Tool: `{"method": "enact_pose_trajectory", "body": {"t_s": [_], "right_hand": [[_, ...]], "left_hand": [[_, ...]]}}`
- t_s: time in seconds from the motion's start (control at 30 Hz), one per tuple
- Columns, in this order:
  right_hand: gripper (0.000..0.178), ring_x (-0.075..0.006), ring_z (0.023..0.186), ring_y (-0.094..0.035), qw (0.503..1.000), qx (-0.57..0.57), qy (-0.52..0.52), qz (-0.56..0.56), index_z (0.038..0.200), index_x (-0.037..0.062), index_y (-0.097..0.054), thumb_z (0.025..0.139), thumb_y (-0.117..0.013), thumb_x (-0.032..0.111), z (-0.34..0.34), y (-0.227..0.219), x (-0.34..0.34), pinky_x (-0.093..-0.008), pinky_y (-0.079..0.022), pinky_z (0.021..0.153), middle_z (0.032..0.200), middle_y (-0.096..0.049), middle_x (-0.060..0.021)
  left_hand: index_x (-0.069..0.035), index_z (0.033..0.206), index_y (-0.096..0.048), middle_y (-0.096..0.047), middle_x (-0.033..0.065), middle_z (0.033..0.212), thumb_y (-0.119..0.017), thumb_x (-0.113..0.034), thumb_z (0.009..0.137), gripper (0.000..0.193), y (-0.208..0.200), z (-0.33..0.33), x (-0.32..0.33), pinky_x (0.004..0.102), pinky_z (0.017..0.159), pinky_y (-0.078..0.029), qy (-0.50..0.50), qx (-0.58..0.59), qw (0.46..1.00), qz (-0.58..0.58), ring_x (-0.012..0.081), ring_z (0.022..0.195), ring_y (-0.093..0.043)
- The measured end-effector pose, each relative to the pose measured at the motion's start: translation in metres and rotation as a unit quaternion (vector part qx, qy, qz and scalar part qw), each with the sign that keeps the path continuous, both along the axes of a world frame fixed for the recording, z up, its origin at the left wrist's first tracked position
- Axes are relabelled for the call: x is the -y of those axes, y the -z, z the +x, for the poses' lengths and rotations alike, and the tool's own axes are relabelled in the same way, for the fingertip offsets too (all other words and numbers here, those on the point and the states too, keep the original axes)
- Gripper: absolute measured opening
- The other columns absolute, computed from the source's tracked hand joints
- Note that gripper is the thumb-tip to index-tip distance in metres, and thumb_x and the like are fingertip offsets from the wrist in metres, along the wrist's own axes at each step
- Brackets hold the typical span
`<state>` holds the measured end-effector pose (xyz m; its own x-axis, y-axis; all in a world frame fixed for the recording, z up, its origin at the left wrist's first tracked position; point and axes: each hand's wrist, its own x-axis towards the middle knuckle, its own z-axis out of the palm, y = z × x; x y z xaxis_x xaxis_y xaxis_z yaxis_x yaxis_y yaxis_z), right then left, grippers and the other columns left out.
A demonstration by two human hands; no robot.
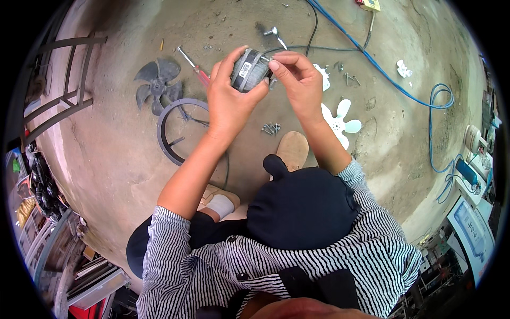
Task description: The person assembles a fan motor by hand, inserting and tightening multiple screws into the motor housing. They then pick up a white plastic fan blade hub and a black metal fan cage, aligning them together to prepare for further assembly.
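My left hand (229, 101) is wrapped round a small grey electric motor (249, 72) with a white label on its side, held up above the floor. At the motor's right end, my right hand (302, 85) has thumb and forefinger pinched together; whatever lies between them is too small to make out. Left of the motor lies a screwdriver (201, 74) with a red handle. A grey fan blade (157, 85) and a dark round ring frame (163, 130) rest farther left. Beside my right forearm is a white fan blade (341, 123). Several screws (271, 128) lie below the motor.
A ratchet wrench (276, 38) lies beyond my hands. More loose bolts (350, 80) and a white part (322, 75) sit to the right. Blue hose (390, 80) runs across the floor at far right. A metal rack (74, 74) stands at left.
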<state>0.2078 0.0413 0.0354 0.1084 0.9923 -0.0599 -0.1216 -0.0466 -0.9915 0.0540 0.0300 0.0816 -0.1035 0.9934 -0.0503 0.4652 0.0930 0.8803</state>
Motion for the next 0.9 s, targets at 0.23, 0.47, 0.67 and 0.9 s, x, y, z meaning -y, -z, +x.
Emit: {"method": "enact_pose_trajectory", "body": {"t_s": [0.23,0.47,0.67,0.9], "right_hand": [[0.015,-0.0137,0.097,-0.063,0.999,-0.026,0.027,-0.003,0.095,0.0038,-0.075,0.087,-0.079,0.016,-0.005,-0.001,0.007,-0.0287,-0.046,0.087,0.101,-0.071,-0.0053],[0.015,-0.0141,0.097,-0.064,0.999,-0.005,0.027,0.02,0.092,0.0035,-0.075,0.085,-0.081,0.015,-0.008,-0.004,0.008,-0.0288,-0.047,0.088,0.099,-0.071,-0.0059],[0.014,-0.0197,0.09,-0.066,0.969,0.205,0.041,0.131,0.088,0.0063,-0.075,0.082,-0.082,0.017,-0.002,-0.012,0.006,-0.0323,-0.047,0.082,0.092,-0.072,-0.0056],[0.01,-0.0202,0.083,-0.066,0.936,0.299,0.051,0.18,0.085,0.0119,-0.075,0.081,-0.081,0.019,0.001,-0.015,0.004,-0.034,-0.043,0.078,0.09,-0.072,-0.0005]], "left_hand": [[-0.006,0.13,-0.06,-0.063,0.0152,0.119,-0.08,-0.02,0.071,0.064,0.001,0.002,0.003,0.0394,0.096,-0.051,-0.002,-0.012,1.0,0.024,0.0298,0.112,-0.062],[-0.007,0.13,-0.061,-0.063,0.0154,0.118,-0.08,-0.018,0.071,0.063,0.002,0.003,0.005,0.039,0.094,-0.051,-0.004,-0.024,0.999,0.039,0.0302,0.11,-0.063],[-0.007,0.128,-0.062,-0.063,0.0153,0.119,-0.08,-0.015,0.071,0.06,0.004,0.002,0.006,0.0388,0.093,-0.052,0.0,-0.056,0.996,0.076,0.0308,0.109,-0.064],[-0.008,0.13,-0.062,-0.063,0.0149,0.12,-0.079,-0.015,0.069,0.063,0.006,0.002,0.009,0.0384,0.093,-0.052,0.005,-0.044,0.997,0.058,0.0308,0.11,-0.063]]}}
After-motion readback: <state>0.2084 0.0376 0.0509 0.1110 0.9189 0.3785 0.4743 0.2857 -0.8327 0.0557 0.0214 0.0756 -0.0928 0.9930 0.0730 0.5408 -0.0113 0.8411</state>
